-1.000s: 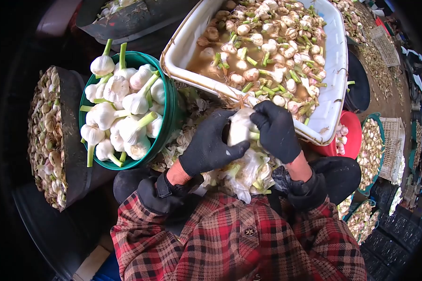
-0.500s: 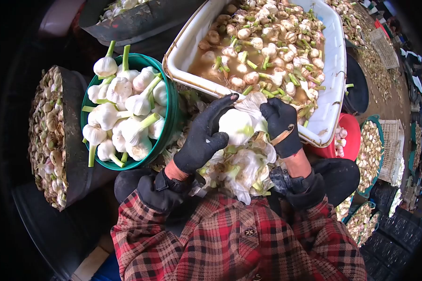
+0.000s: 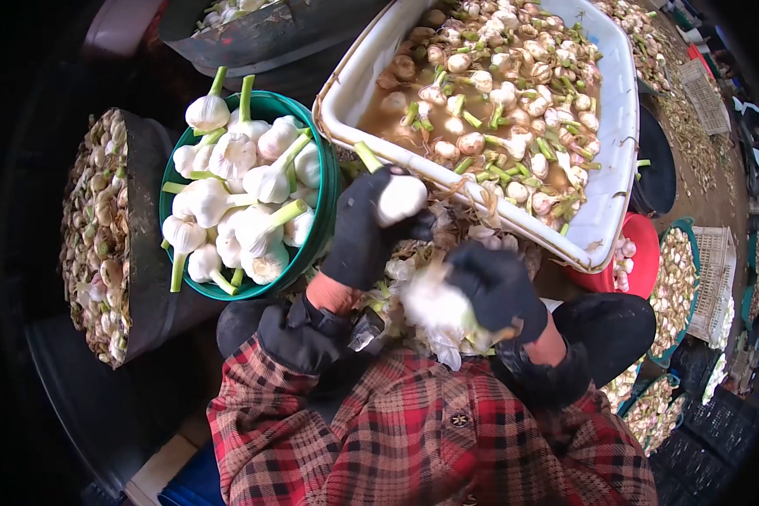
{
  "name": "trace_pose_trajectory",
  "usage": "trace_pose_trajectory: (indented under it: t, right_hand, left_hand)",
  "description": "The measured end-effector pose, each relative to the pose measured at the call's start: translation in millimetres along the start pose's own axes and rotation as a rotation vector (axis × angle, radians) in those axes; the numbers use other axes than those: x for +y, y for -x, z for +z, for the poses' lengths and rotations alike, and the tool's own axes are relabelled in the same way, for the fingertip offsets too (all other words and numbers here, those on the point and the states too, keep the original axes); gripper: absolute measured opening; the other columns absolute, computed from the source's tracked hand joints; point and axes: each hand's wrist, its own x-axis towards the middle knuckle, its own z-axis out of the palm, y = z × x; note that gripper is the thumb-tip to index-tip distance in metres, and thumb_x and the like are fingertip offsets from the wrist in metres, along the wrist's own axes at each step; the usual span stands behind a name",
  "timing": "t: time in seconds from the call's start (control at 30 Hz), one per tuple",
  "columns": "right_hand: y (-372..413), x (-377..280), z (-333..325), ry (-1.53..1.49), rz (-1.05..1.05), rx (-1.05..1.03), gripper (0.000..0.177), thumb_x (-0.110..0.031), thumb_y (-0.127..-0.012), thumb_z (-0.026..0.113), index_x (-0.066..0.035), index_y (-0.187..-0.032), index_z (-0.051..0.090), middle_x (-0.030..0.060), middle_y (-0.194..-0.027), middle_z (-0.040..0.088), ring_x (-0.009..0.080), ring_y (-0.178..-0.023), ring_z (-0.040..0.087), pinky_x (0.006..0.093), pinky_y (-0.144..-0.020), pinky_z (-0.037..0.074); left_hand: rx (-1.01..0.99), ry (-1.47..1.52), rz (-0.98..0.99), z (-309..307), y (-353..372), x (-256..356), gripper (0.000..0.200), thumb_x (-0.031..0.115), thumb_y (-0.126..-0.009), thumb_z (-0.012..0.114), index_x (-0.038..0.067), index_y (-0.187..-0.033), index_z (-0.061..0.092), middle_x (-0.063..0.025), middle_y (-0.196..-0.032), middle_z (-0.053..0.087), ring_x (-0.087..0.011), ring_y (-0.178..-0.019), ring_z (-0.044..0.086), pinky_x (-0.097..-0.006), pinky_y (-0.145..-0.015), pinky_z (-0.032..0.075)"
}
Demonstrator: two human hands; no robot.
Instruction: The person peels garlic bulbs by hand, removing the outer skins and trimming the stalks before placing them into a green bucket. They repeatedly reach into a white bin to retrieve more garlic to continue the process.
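My left hand [image 3: 363, 232], in a black glove, is closed around a peeled white garlic bulb [image 3: 402, 200], whose green stem points up and left. My right hand [image 3: 499, 288], also gloved and blurred by motion, is curled by a smeared white clump of garlic skin [image 3: 437, 302], which looks held in its fingers. Below both hands, loose papery peelings [image 3: 447, 344] are heaped at my lap. Left of my left hand stands a green bucket [image 3: 332, 181] filled with clean white garlic bulbs [image 3: 266, 181] with cut green stems.
Ahead is a white tub [image 3: 620, 93] of brown water and unpeeled garlic [image 3: 481, 93]. A red basin [image 3: 645, 253] with bulbs stands to the right. On the left are dark containers of garlic [image 3: 97, 244]. Pale crates [image 3: 708, 270] and green-rimmed baskets [image 3: 675, 287] lie farther right.
My left hand has moved up and left with the bulb, toward the green bucket. My right hand has come away from the bulb and dropped lower with the skin. The view has shifted slightly.
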Motion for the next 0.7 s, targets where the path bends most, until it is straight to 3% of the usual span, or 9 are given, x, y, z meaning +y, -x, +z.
trace_pose_trajectory:
  t: [0.07, 0.13, 0.2, 0.37, 0.43, 0.53, 0.57, 0.6, 0.7]
  right_hand:
    - [7.6, -5.2, -3.2, 0.106, -0.081, -0.394, 0.023, -0.014, -0.077, 0.071, -0.005, -0.096, 0.062, 0.013, -0.086, 0.063, 0.0311, -0.075, 0.063, 0.0379, -0.068, 0.05]
    - [12.3, -12.4, -5.3, 0.268, -0.089, -0.411, 0.031, -0.017, -0.075, 0.074, -0.006, -0.101, 0.061, 0.0121, -0.093, 0.062, 0.0322, -0.08, 0.062, 0.0397, -0.07, 0.05]
    - [5.6, -14.5, -11.0, 0.539, -0.204, -0.159, 0.031, -0.021, -0.076, 0.071, -0.004, -0.098, 0.058, 0.0128, -0.092, 0.058, 0.032, -0.081, 0.06, 0.0422, -0.07, 0.049]
    - [-13.9, -16.7, -12.9, 0.441, -0.125, 0.138, 0.033, -0.012, -0.074, 0.073, -0.005, -0.103, 0.058, 0.0135, -0.095, 0.06, 0.0336, -0.091, 0.059, 0.0419, -0.078, 0.047]
    - [-24.1, -22.5, -7.5, 0.447, -0.132, 0.182, 0.037, -0.012, -0.074, 0.073, -0.005, -0.108, 0.058, 0.0141, -0.098, 0.06, 0.034, -0.093, 0.058, 0.0421, -0.079, 0.047]
    - [-31.9, -23.5, -5.6, 0.491, -0.139, 0.232, 0.053, -0.014, -0.073, 0.074, -0.005, -0.121, 0.053, 0.0158, -0.109, 0.058, 0.0351, -0.099, 0.057, 0.0434, -0.085, 0.047]
    - [-35.7, -25.8, -6.1, 0.475, -0.154, 0.206, 0.055, -0.014, -0.073, 0.074, -0.006, -0.122, 0.052, 0.0155, -0.113, 0.057, 0.0352, -0.101, 0.056, 0.044, -0.086, 0.046]
    - [-38.9, -28.3, -7.3, 0.458, -0.166, 0.18, 0.057, -0.015, -0.072, 0.074, -0.007, -0.124, 0.052, 0.0153, -0.117, 0.055, 0.0354, -0.103, 0.055, 0.0447, -0.088, 0.046]
    - [-34.3, -23.5, -8.8, 0.382, -0.126, 0.002, 0.057, -0.009, -0.068, 0.077, -0.007, -0.121, 0.056, 0.0158, -0.113, 0.057, 0.0342, -0.105, 0.057, 0.0392, -0.088, 0.048]
  left_hand:
    - [-0.116, -0.789, 0.279, -6.7, -1.3, 3.8, 0.03, 0.018, -0.094, 0.052, -0.003, -0.116, 0.047, -0.0183, -0.109, 0.058, -0.0334, -0.101, 0.062, -0.0467, -0.085, 0.055]
    - [-0.216, 0.161, 0.022, -1.7, 0.7, 0.4, 0.038, 0.025, -0.098, 0.044, -0.005, -0.121, 0.045, -0.0254, -0.117, 0.054, -0.0414, -0.11, 0.056, -0.055, -0.093, 0.05]
    - [-0.242, 0.356, -0.096, -7.9, -4.3, -3.5, 0.041, 0.026, -0.099, 0.039, -0.006, -0.124, 0.042, -0.0285, -0.12, 0.052, -0.0435, -0.113, 0.053, -0.0578, -0.095, 0.047]
    - [-0.228, 0.608, -0.242, -11.6, -8.6, -14.1, 0.049, 0.028, -0.1, 0.027, -0.008, -0.133, 0.034, -0.036, -0.126, 0.045, -0.0485, -0.12, 0.046, -0.0627, -0.099, 0.041]
    - [-0.064, -0.633, 0.319, -15.4, -11.3, -26.3, 0.04, 0.031, -0.083, 0.07, 0.004, -0.111, 0.061, -0.0145, -0.104, 0.064, -0.0289, -0.096, 0.063, -0.0411, -0.085, 0.051]
    - [-0.08, -1.167, 0.51, 10.8, 2.7, 8.3, 0.039, 0.033, -0.073, 0.08, 0.008, -0.1, 0.066, -0.0097, -0.094, 0.065, -0.0256, -0.084, 0.063, -0.0357, -0.076, 0.05]
    - [-0.048, -1.196, 0.668, 4.9, 3.2, -4.3, 0.035, 0.025, -0.077, 0.077, 0.006, -0.103, 0.064, -0.0113, -0.094, 0.064, -0.0275, -0.083, 0.062, -0.0362, -0.075, 0.05]
    - [-0.101, -1.22, 0.538, -2.3, 6.7, -10.4, 0.037, 0.001, -0.077, 0.07, 0.004, -0.112, 0.056, -0.0108, -0.107, 0.062, -0.0234, -0.1, 0.06, -0.0337, -0.089, 0.048]
    - [-0.309, -0.946, 0.43, -6.3, 10.1, -30.0, 0.047, 0.001, -0.076, 0.07, 0.005, -0.12, 0.052, -0.0121, -0.116, 0.057, -0.0252, -0.109, 0.056, -0.0349, -0.096, 0.043]
